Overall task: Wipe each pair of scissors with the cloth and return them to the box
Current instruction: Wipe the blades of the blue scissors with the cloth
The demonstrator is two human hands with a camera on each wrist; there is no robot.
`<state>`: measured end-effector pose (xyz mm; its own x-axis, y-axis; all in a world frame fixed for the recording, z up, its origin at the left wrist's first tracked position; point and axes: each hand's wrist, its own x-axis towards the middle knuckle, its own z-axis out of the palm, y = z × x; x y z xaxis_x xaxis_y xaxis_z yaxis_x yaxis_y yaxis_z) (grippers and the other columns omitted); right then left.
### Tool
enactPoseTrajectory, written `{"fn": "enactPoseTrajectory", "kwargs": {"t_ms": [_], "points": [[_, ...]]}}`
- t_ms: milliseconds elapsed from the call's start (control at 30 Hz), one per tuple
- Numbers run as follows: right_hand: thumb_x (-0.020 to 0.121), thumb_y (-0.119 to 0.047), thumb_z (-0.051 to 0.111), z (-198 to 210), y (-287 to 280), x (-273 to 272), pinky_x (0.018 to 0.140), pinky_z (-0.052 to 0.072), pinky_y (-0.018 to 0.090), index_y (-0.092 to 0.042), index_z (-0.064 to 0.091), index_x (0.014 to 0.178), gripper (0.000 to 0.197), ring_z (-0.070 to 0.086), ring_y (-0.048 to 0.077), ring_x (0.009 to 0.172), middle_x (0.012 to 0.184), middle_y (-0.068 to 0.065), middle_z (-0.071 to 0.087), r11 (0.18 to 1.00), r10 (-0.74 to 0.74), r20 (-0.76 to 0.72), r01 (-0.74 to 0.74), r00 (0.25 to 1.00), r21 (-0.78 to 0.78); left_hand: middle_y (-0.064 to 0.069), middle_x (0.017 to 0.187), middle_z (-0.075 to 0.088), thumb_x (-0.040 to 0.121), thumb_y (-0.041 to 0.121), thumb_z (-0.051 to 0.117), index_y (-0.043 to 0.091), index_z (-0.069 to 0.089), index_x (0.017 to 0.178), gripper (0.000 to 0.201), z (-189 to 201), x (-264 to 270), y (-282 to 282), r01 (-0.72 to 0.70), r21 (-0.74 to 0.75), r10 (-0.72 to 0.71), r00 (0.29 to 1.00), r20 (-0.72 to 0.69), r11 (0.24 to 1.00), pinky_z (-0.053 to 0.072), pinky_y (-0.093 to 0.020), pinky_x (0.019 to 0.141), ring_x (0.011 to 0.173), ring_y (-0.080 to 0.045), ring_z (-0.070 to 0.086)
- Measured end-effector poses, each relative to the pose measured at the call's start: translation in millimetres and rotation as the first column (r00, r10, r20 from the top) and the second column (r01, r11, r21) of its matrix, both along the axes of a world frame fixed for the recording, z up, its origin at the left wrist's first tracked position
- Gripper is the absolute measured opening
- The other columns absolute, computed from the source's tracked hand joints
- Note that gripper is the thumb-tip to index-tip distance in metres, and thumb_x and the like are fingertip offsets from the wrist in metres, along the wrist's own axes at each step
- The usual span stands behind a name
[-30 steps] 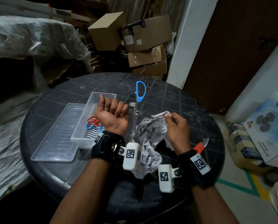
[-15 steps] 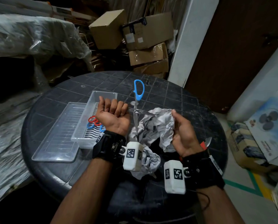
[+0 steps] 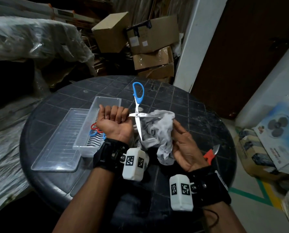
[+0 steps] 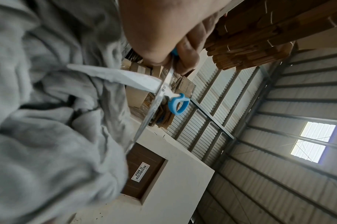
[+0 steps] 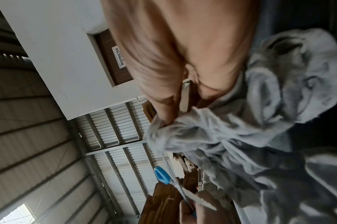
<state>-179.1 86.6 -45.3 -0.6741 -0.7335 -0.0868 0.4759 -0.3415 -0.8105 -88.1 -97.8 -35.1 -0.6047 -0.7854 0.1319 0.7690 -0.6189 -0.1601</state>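
Blue-handled scissors [image 3: 137, 105] stand spread wide above the round table, one blue loop pointing away from me. My left hand [image 3: 114, 121], palm up with curled fingers, grips the other handle, which is hidden in the fist. In the left wrist view the scissors [image 4: 164, 89] cross at the pivot beside the grey cloth [image 4: 48, 121]. My right hand [image 3: 182, 142] holds the grey cloth [image 3: 160, 130] bunched round the blade that points right. The other blade points toward me over the cloth. In the right wrist view the cloth [image 5: 259, 136] hangs from my fingers.
A clear plastic box [image 3: 106, 101] holds red and blue scissors [image 3: 95, 130] left of my left hand, with its lid [image 3: 56, 140] beside it. An orange-handled tool [image 3: 211, 153] lies at the table's right edge. Cardboard boxes [image 3: 150, 37] are stacked behind the table.
My right hand has turned palm up and drawn the cloth rightward along the blade. The scissors now stand spread wider, with the right-pointing blade bare near the pivot.
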Motion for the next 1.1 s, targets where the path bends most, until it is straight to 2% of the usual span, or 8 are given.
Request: {"fn": "enactPoseTrajectory", "kwargs": {"t_ms": [33,100,200,300,433,600,800,1100], "points": [[0.08,-0.018,0.08,0.6,-1.3,2.8,0.074,0.065,0.038,0.0,0.065,0.131,0.057,0.067,0.035,0.108,0.14,0.028,0.059,1.0,0.013,-0.003,-0.013,1.0,0.018,0.006,0.042,0.021,0.106,0.031,0.037,0.021,0.032,0.05,0.057,0.1,-0.4,0.7,-0.003,0.001,0.003,1.0,0.011,1.0,0.022,-0.025,0.036,0.033,-0.01,0.02],[0.088,-0.023,0.073,0.4,-4.2,6.3,0.091,0.062,0.047,0.012,0.054,0.137,0.063,0.065,0.038,0.109,0.139,0.034,0.057,0.998,0.025,-0.013,-0.024,1.0,0.052,0.007,0.042,0.02,0.106,0.031,0.037,0.021,0.031,0.051,0.057,0.1,-1.2,2.7,-0.01,0.009,0.009,0.999,0.035,1.0,0.022,-0.025,0.036,0.034,-0.01,0.019],[0.103,-0.015,0.054,-2.3,-7.8,9.1,0.107,0.051,0.05,0.007,0.061,0.133,0.038,0.061,0.039,0.121,0.136,0.031,0.061,0.996,0.037,-0.024,-0.035,0.999,0.088,0.007,0.042,0.02,0.106,0.031,0.037,0.021,0.031,0.051,0.056,0.3,-1.1,5.0,-0.014,0.018,0.013,0.998,0.056,1.0,0.022,-0.025,0.036,0.034,-0.009,0.018],[0.096,0.01,0.044,-6.9,-11.4,10.8,0.1,0.055,0.048,0.006,0.06,0.133,0.04,0.063,0.041,0.117,0.132,0.031,0.064,0.996,0.039,-0.032,-0.036,0.999,0.084,0.007,0.042,0.02,0.106,0.031,0.037,0.021,0.031,0.052,0.056,1.4,-0.5,5.4,-0.016,0.018,0.015,0.998,0.061,1.0,0.021,-0.024,0.037,0.034,-0.009,0.018],[0.082,0.005,0.06,-6.8,-17.6,17.5,0.075,0.064,0.043,0.005,0.066,0.123,0.041,0.073,0.038,0.091,0.113,0.026,0.074,0.996,0.006,-0.133,0.006,0.991,0.092,0.007,0.042,0.02,0.106,0.032,0.038,0.022,0.032,0.051,0.056,0.7,-4.2,10.3,-0.013,-0.029,0.015,0.996,0.09,1.0,0.02,-0.024,0.037,0.033,-0.009,0.019],[0.096,-0.002,0.058,-4.3,-17.5,15.6,0.092,0.058,0.051,0.0,0.074,0.103,0.018,0.071,0.038,0.097,0.106,0.024,0.074,0.991,-0.053,-0.238,0.08,0.97,0.109,0.007,0.042,0.021,0.106,0.033,0.037,0.022,0.032,0.051,0.056,-0.3,-6.4,13.9,-0.002,-0.088,0.01,0.995,0.096,0.996,0.02,-0.024,0.038,0.033,-0.008,0.019],[0.105,0.0,0.045,-7.7,-13.4,10.7,0.072,0.062,0.032,-0.004,0.072,0.106,0.028,0.077,0.026,0.089,0.1,0.015,0.078,0.968,-0.126,-0.196,0.164,0.973,0.191,0.007,0.043,0.02,0.106,0.031,0.037,0.022,0.032,0.052,0.055,2.1,-3.0,8.0,-0.067,-0.035,0.069,0.995,0.075,0.997,0.02,-0.024,0.04,0.035,-0.009,0.017],[0.107,-0.004,0.044,-10.2,-18.9,13.2,0.067,0.061,0.032,-0.003,0.071,0.111,0.028,0.077,0.021,0.081,0.097,0.014,0.077,0.964,-0.118,-0.083,0.135,0.989,0.231,0.006,0.044,0.019,0.106,0.031,0.038,0.021,0.031,0.052,0.055,1.5,-2.8,9.4,-0.07,-0.033,0.071,0.997,0.031,0.997,0.025,-0.025,0.042,0.037,-0.01,0.018]]}}
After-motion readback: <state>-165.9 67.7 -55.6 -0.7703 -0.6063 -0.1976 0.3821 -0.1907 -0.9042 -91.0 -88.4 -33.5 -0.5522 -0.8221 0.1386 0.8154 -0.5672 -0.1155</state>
